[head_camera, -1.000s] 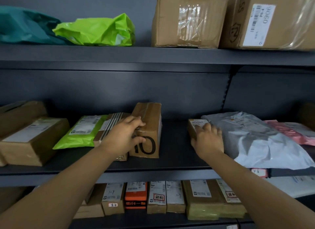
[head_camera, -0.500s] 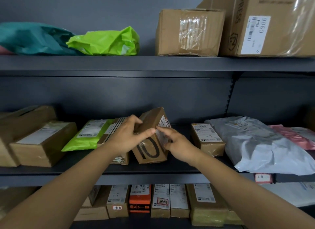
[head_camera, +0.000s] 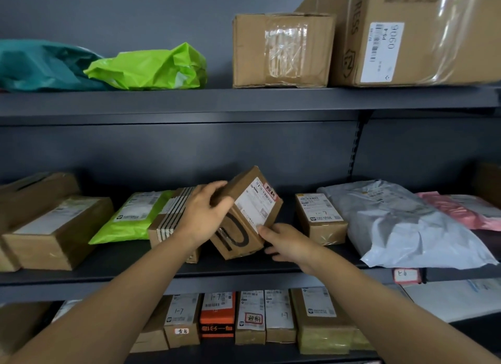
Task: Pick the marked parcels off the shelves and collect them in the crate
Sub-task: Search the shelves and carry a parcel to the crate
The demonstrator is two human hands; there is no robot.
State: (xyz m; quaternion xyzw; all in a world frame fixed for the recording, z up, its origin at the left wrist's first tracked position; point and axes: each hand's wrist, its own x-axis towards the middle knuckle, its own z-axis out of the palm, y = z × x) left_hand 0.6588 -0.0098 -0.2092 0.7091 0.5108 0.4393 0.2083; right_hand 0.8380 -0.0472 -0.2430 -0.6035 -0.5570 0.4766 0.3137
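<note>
A small brown cardboard box (head_camera: 245, 214) with a large black "10" on its front stands tilted on the middle shelf (head_camera: 244, 281). Its white label with a red-framed mark faces up and to the right. My left hand (head_camera: 203, 214) grips the box's upper left edge, thumb on the front face. My right hand (head_camera: 284, 241) holds the lower right corner, fingertips at the label's edge. No crate is in view.
A striped box (head_camera: 169, 220) and a green mailer (head_camera: 132, 218) lie left of the box. A small labelled box (head_camera: 320, 218), a grey mailer (head_camera: 406, 222) and a pink one (head_camera: 461, 209) lie right. Several parcels fill the upper and lower shelves.
My right hand left the small box on the right and came to the "10" box. Both hands have tipped the box so its label shows.
</note>
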